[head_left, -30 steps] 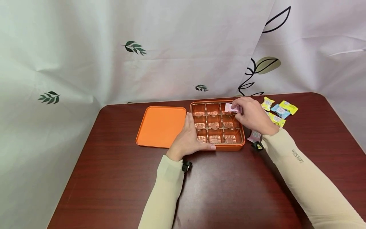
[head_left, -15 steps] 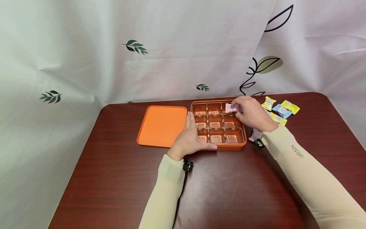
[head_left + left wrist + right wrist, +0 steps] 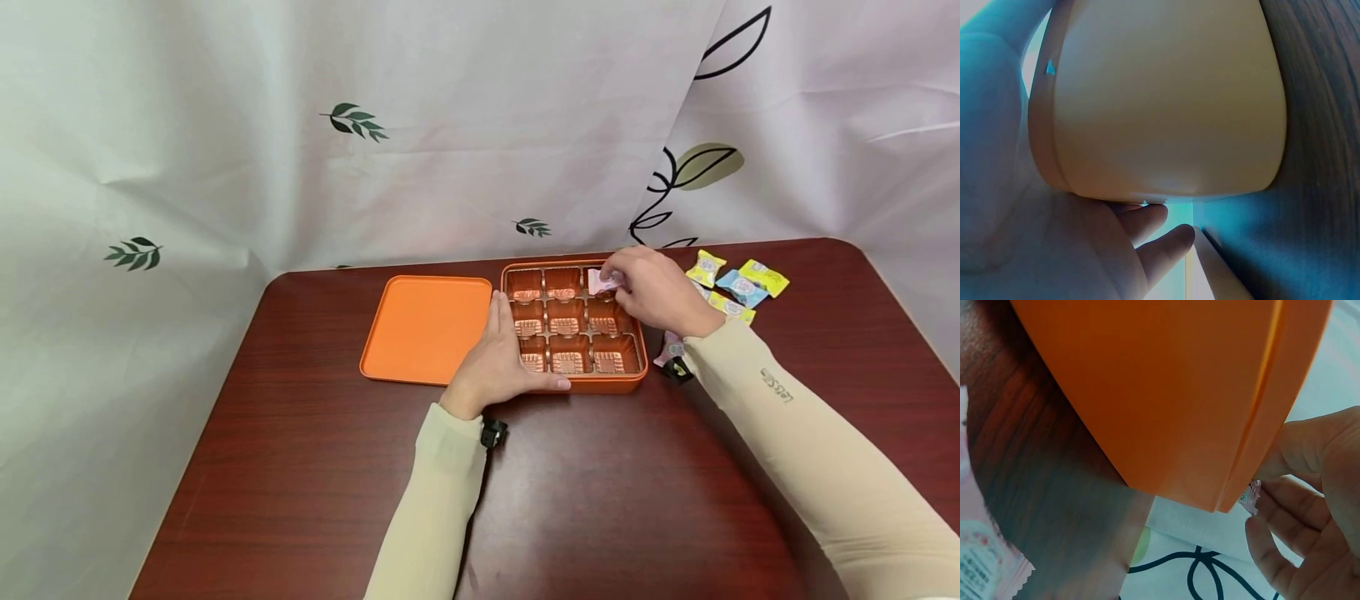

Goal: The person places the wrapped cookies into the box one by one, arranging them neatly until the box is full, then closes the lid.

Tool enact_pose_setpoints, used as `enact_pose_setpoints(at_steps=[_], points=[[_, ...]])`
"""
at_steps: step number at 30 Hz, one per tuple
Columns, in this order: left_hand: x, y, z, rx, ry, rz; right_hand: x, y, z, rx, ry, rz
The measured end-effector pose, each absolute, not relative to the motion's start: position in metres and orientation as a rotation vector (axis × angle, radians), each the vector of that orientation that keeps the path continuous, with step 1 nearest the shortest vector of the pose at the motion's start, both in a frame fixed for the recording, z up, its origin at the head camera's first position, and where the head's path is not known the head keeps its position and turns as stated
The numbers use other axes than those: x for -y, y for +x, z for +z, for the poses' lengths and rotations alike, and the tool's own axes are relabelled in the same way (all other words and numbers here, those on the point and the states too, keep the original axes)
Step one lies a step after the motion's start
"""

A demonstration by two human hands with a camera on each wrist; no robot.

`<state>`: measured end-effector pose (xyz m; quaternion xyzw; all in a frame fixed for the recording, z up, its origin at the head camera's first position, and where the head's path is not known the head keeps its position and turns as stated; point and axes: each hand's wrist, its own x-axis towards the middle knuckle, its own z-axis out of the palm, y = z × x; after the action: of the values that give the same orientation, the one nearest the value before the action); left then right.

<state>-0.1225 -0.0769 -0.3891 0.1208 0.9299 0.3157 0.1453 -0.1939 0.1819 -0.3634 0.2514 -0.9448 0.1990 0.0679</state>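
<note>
An orange box holds a copper-coloured tray divided into several compartments. My right hand pinches a pink-wrapped candy at the back right compartment, with the wrapper's end sticking out left of the fingertips. In the right wrist view, only a bit of that candy shows past the box wall, between thumb and fingers. My left hand rests around the box's front left corner, fingers straight along the left side and thumb stretched along the front. The left wrist view shows its palm against the box wall.
Left of the box lies a flat orange lid. Right of it are several wrapped candies, among them a blue one and a yellow one. A pink candy lies by the right wrist. A patterned curtain hangs behind the table.
My right hand has shifted slightly left and back, with the pink candy still pinched over the same compartment. The left hand keeps its place on the box.
</note>
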Motion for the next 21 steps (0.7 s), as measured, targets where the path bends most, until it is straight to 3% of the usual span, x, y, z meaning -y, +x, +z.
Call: enact_pose_setpoints(at_steps=[21], points=[[0.0761,-0.1225,-0.3899,-2.675,0.34,0.939,-0.1768,-0.2015,-0.36,2.905,0.885,0.503]])
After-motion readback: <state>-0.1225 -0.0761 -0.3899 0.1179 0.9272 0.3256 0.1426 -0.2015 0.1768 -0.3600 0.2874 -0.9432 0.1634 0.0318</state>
